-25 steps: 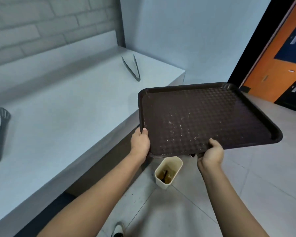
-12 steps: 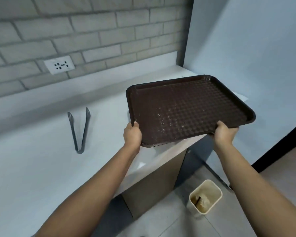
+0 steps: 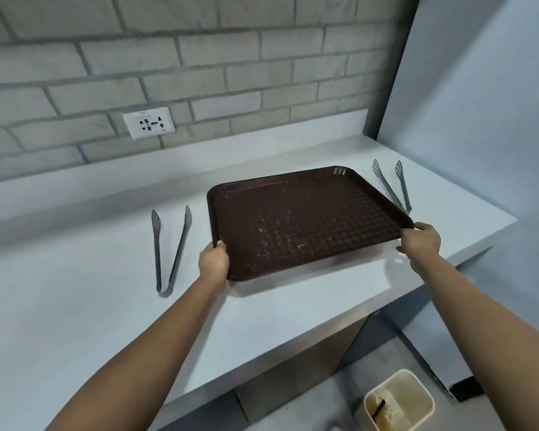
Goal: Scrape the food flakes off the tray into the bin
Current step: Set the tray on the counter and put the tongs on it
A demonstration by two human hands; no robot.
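While flake-speckled, tray [image 3: 305, 219] (both-handed) above counter [image 3: 75, 306]

left tongs [image 3: 168, 253] lying on white counter [image 3: 75, 306] | right tongs [image 3: 392, 186] near counter's far right end | wall socket [image 3: 148, 122] on grey brick wall [image 3: 199, 57]

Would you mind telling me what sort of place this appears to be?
Probably a canteen or food-service clean-up area: a brown serving tray with flakes, two tongs on a white counter, and a bin below.
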